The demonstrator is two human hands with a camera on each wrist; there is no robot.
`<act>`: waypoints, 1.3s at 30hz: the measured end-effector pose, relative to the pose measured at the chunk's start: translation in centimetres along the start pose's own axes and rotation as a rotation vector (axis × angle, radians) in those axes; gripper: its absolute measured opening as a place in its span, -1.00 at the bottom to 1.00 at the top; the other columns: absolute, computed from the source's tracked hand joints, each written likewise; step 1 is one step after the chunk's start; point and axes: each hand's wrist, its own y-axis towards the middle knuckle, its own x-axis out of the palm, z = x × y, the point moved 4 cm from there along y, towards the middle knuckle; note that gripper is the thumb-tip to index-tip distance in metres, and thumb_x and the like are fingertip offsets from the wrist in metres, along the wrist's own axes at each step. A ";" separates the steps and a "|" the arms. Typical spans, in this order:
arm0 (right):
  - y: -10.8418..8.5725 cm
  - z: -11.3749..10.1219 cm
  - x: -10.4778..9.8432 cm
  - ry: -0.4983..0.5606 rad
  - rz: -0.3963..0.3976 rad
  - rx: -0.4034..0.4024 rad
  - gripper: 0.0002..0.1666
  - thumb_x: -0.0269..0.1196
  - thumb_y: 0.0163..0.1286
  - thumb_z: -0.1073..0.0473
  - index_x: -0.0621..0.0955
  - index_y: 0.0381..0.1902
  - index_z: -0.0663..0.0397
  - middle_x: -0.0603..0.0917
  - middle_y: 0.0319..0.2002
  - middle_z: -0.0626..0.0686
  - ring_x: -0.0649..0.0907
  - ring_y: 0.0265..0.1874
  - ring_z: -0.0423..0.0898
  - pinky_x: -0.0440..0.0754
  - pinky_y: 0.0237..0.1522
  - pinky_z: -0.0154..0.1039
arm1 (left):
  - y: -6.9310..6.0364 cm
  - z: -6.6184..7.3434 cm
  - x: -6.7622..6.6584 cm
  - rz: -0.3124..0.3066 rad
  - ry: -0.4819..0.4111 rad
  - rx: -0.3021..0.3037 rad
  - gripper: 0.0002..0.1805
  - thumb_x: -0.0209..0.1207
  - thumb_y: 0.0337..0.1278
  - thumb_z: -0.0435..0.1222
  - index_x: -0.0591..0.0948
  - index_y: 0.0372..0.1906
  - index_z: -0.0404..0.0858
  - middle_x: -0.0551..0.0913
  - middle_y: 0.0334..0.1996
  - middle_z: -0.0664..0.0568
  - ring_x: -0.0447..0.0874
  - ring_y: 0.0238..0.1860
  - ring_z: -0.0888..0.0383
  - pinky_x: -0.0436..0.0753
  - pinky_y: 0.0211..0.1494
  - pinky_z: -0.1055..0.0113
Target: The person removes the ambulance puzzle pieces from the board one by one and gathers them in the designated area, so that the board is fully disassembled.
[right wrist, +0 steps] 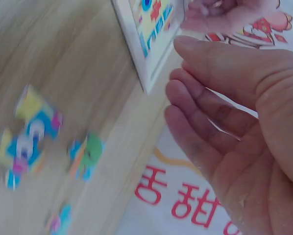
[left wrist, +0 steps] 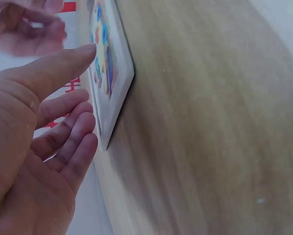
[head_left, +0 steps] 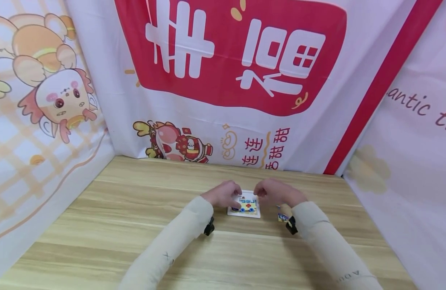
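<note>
A white-framed puzzle board (head_left: 243, 216) with a colourful vehicle picture (head_left: 248, 206) and a red cross lies flat on the wooden table between both hands. At its left side is my left hand (head_left: 224, 194); in the left wrist view the left hand (left wrist: 29, 132) has its thumb over the board's edge and its fingers loosely bent beside it. My right hand (head_left: 275, 191) hovers at the board's upper right; in the right wrist view the right hand (right wrist: 274, 122) has relaxed fingers near the rim (right wrist: 145, 73). No piece shows in either hand.
Loose puzzle pieces lie right of the board, partly under the right wrist: a blue and yellow one (right wrist: 31, 139), a green and blue one (right wrist: 89, 152) and a small one (right wrist: 61, 220). A printed cloth (head_left: 215, 92) hangs behind the wooden table (head_left: 154, 193).
</note>
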 end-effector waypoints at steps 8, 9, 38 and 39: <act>2.2 -0.2 2.1 0.050 0.049 -0.071 -0.68 0.41 0.31 0.40 0.74 0.03 0.27 0.80 -0.13 0.12 0.71 -0.15 -0.06 0.73 0.02 -0.15 | 0.3 -0.2 0.7 0.012 0.031 -0.016 -0.50 0.51 0.18 -0.16 0.70 0.14 -0.31 0.71 0.05 -0.06 0.60 0.08 0.08 0.64 0.27 0.21; 2.3 -0.2 2.3 0.055 0.055 -0.075 -0.68 0.40 0.31 0.41 0.74 0.03 0.27 0.80 -0.13 0.12 0.71 -0.15 -0.07 0.73 0.02 -0.15 | 0.3 -0.2 0.7 0.013 0.025 -0.018 -0.50 0.51 0.18 -0.16 0.70 0.14 -0.32 0.71 0.05 -0.07 0.61 0.09 0.07 0.64 0.28 0.21; 3.4 0.3 3.2 0.090 0.079 -0.033 -0.75 0.38 0.36 0.46 0.77 -0.04 0.17 0.80 -0.10 0.08 0.72 -0.10 -0.05 0.73 0.00 -0.12 | 0.2 -0.5 0.9 0.019 -0.030 -0.018 -0.49 0.52 0.18 -0.16 0.69 0.16 -0.32 0.69 0.06 -0.09 0.65 0.11 0.03 0.65 0.30 0.17; 3.5 0.4 3.2 0.104 0.079 -0.027 -0.75 0.39 0.36 0.46 0.76 -0.04 0.16 0.80 -0.10 0.07 0.72 -0.10 -0.05 0.73 0.00 -0.12 | 0.2 -0.4 0.9 0.020 -0.032 -0.017 -0.49 0.52 0.18 -0.16 0.69 0.16 -0.32 0.69 0.06 -0.09 0.65 0.12 0.02 0.64 0.30 0.17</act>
